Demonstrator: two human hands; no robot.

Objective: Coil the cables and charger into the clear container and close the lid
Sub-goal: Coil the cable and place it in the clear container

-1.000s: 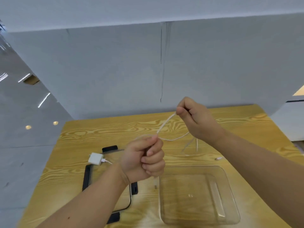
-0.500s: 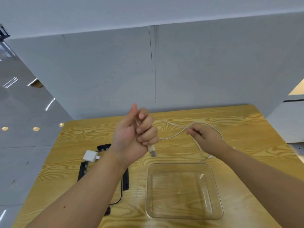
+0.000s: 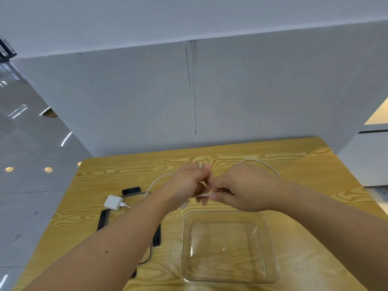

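Above the table's middle, my left hand (image 3: 189, 183) and my right hand (image 3: 243, 187) meet, both closed on a thin white cable (image 3: 262, 162). The cable loops out to the right behind my right hand and to the left past my left wrist; its plug end hangs just below my left hand. The clear container (image 3: 270, 248) sits open and empty on the table in front of my hands. A white charger (image 3: 113, 202) with a short white lead lies to the left, on the clear lid with black clips (image 3: 104, 219), which my left forearm partly hides.
The wooden table (image 3: 315, 169) stands against a grey partition wall (image 3: 231, 91). The table's left edge drops to a glossy grey floor (image 3: 31, 185). A white cabinet (image 3: 369, 156) is beyond the right corner.
My hands have come together from apart; the right hand moved left to the left hand, bringing the cable into a loop. The left hand has lowered slightly.
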